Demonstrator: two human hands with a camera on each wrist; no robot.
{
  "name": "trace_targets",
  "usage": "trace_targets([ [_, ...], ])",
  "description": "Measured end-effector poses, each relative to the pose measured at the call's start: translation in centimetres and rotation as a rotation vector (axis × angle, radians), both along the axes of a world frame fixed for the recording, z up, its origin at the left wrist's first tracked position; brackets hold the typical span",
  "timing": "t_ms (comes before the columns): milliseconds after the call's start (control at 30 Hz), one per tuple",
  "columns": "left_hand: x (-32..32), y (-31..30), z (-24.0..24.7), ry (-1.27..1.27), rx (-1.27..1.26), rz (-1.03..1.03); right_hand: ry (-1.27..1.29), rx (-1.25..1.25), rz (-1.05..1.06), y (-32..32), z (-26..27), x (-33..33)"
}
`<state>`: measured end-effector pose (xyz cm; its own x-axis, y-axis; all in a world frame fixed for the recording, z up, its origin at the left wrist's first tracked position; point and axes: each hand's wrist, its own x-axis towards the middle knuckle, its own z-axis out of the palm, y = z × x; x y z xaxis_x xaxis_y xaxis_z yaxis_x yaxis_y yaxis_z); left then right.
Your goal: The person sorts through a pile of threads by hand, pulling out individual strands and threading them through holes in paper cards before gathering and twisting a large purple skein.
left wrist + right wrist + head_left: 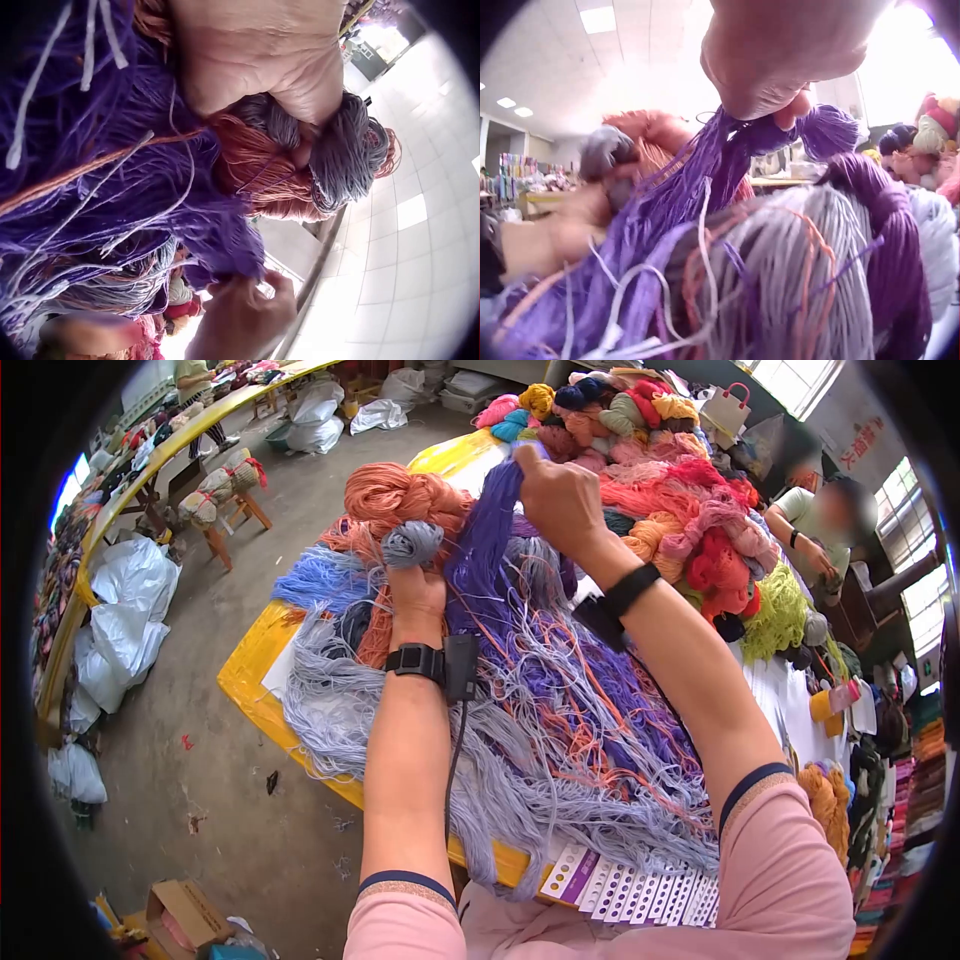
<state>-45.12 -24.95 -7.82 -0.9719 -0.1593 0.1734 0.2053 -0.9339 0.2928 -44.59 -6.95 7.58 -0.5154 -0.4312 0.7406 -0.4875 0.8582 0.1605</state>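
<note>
My left hand (pixel 418 595) grips a grey yarn skein (pixel 412 545); the left wrist view shows its strands (pixel 349 154) bunched at my fingers. Directly behind it sits a thick orange skein (pixel 395 495), partly hidden by the grey one. My right hand (pixel 562 505) holds up a purple yarn skein (pixel 485 525) by its top, and loose strands hang down toward the table. In the right wrist view a twisted purple end (pixel 829 131) sticks out past my curled fingers. Below both hands spreads a tangle of pale grey-blue yarn (pixel 360 695) with purple and orange strands.
Heaped skeins in pink, red and other colours (pixel 680 490) cover the table's far right. The yellow table edge (pixel 262 660) runs along the left. Shade cards (pixel 640 890) lie at the near edge. Another person (pixel 815 540) is at the right, and white bags (pixel 120 620) lie on the floor.
</note>
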Motion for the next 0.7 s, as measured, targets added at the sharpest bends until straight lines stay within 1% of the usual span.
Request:
trace_targets([
  [33, 0.5, -0.1, 0.7, -0.021, 0.076, -0.095, 0.049, -0.09, 0.065, 0.4, 0.9, 2.0],
  [133, -0.5, -0.2, -0.1, 0.047, 0.227, -0.04, 0.168, -0.325, 0.075, 3.2, 2.6, 7.9],
  [167, -0.5, 0.0, 0.4, 0.031, 0.184, -0.017, 0.128, -0.387, -0.057, 4.5, 3.5, 11.1],
  [200, -0.2, 0.2, 1.0, 0.011, 0.137, 0.005, 0.289, -0.334, -0.021, 6.7, 4.6, 13.1],
  [233, 0.2, 0.3, 1.6, -0.009, 0.09, 0.027, 0.331, -0.398, -0.089, 8.8, 5.7, 16.3],
  [267, 0.4, 0.4, 1.9, -0.03, 0.042, 0.051, 0.403, -0.358, -0.14, 11.8, 7.9, 19.9],
  [300, 0.0, 0.4, 1.2, -0.008, -0.055, 0.06, 0.476, -0.32, -0.194, 14.7, 10.0, 23.4],
  [367, 0.3, 0.9, 1.5, 0.063, -0.387, 0.094, 0.611, -0.273, -0.336, 20.7, 14.0, 31.1],
  [433, 0.6, 2.1, 2.0, 0.119, -0.769, 0.137, 0.677, -0.286, -0.5, 25.0, 16.1, 38.8],
  [533, 1.1, 3.6, 2.5, 0.137, -1.465, 0.521, 0.699, -0.318, -0.764, 30.2, 17.6, 50.5],
  [567, 2.1, 3.9, 3.5, 0.078, -1.492, 0.472, 0.682, -0.327, -0.845, 31.6, 17.6, 53.9],
  [667, 1.3, 3.3, 3.2, 0.171, -1.687, 0.527, 0.617, -0.371, -1.023, 35.3, 17.7, 62.1],
  [700, 1.1, 2.8, 3.8, 0.185, -1.742, 0.453, 0.582, -0.386, -1.074, 36.6, 17.7, 64.3],
])
